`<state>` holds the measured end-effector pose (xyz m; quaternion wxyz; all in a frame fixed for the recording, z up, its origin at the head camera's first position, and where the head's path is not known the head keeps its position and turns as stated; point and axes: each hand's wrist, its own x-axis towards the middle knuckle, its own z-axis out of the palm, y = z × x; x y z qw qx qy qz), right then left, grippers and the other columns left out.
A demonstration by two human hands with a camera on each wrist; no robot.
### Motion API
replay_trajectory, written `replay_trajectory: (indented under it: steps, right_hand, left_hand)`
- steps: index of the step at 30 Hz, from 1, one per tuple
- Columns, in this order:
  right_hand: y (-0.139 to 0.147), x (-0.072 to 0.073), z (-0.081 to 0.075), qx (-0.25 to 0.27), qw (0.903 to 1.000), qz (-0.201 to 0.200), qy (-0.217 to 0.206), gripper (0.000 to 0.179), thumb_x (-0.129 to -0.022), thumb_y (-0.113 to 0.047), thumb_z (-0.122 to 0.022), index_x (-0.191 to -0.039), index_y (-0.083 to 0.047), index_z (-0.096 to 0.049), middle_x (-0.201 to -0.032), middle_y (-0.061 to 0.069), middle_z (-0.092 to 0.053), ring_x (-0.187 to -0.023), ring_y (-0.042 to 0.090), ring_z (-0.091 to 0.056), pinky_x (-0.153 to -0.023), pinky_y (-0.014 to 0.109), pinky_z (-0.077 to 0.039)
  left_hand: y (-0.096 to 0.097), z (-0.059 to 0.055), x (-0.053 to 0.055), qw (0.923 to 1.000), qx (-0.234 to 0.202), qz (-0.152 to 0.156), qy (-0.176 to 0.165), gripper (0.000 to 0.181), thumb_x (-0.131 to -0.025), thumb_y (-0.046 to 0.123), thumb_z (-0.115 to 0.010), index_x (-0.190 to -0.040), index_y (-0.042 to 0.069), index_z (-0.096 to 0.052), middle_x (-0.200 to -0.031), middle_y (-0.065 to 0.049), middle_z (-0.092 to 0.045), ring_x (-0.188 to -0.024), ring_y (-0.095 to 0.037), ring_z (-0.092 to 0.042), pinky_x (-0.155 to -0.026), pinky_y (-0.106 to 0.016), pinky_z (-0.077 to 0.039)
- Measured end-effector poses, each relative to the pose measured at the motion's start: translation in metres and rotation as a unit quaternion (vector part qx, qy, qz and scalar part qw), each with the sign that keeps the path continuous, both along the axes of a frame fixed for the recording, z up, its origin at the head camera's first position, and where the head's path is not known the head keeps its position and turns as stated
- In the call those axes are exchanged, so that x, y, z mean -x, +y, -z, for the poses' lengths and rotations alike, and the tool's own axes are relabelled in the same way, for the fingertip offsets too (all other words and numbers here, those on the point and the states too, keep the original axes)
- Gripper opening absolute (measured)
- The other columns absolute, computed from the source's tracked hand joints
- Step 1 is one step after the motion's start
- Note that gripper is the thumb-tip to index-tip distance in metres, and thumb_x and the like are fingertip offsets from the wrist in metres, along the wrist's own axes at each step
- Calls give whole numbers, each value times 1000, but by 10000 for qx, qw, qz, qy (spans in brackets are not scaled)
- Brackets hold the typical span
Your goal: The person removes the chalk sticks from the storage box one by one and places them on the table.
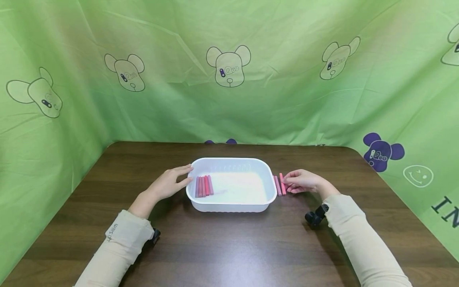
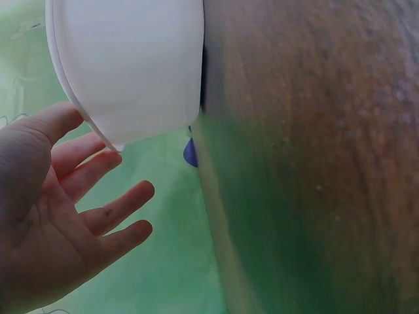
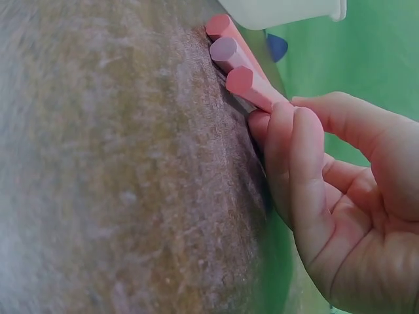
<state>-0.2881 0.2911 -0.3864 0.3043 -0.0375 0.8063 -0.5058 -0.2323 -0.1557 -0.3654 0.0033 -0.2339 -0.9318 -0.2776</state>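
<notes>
A white plastic basin (image 1: 234, 207) stands on the table with several pink and purple chalk-like sticks (image 1: 203, 186) lying side by side at its left end. My left hand (image 1: 171, 182) touches the basin's left rim, fingers extended; in the left wrist view, thumb and fingertips meet the rim. Just right of the basin, my right hand (image 1: 302, 181) pinches a pink hexagonal stick (image 3: 247, 85) between thumb and fingers. Beside that stick lie a lilac stick (image 3: 225, 51) and a reddish-pink stick (image 3: 221, 26), close to the basin's wall.
A brown wooden table (image 1: 229, 247) carries everything. Behind it and along the sides hangs a green printed cloth (image 1: 229, 115). A black wrist camera (image 1: 315, 216) sits under the right forearm.
</notes>
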Motion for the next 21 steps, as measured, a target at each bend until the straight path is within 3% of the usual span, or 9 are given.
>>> replay_trajectory:
  steps: [13,21]
  right_hand:
    - [3,-2,-5,-44,9999,52,133,33,-95,-12,-50,-116,13,-49,-80,-2,-65,-67,2,-61,-63,15,-54]
    - [-6,-3,-23,67,9990,-84,444,31,-96,-16,-49,-112,10,-51,-82,-2,-65,-70,2,-60,-64,16,-54]
  left_hand:
    - [1,-2,-1,9999,-48,-31,-141,48,-94,24,-54,-137,3,-46,-145,-16,-41,-135,-35,-38,-110,-52,-32]
    - [0,-1,1,9999,-34,-37,-116,48,-94,24,-54,-137,3,-46,-145,-17,-41,-135,-35,-38,-110,-52,-33]
